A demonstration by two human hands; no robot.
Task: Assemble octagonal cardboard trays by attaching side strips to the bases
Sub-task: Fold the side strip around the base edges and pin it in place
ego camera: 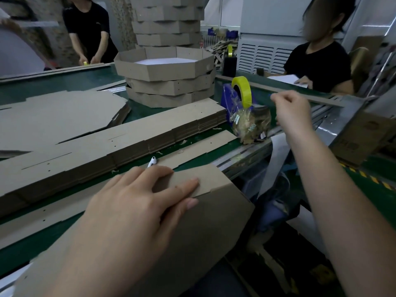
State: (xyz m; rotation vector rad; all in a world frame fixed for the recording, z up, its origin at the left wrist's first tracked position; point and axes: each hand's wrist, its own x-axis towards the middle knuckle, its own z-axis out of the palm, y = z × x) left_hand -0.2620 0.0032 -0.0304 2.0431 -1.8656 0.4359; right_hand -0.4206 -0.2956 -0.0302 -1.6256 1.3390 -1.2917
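Observation:
My left hand (141,200) lies flat, fingers straight, pressing a cardboard side strip (188,181) down along the edge of a tray base (210,221) that hangs over the table's near edge. My right hand (293,113) is raised by the blue tape dispenser (230,101) with its yellow tape roll (242,88). Its fingertips are pinched together, seemingly on a clear tape end that is hard to make out. A stack of flat side strips (107,146) lies behind my left hand. Flat bases (60,116) are piled at the left.
Several finished octagonal trays (165,73) are stacked at mid table, with a taller stack behind. A white pen-like object (152,161) lies near my left fingers. A wad of used tape (250,123) sits by the dispenser. Two people work across the green table (64,82).

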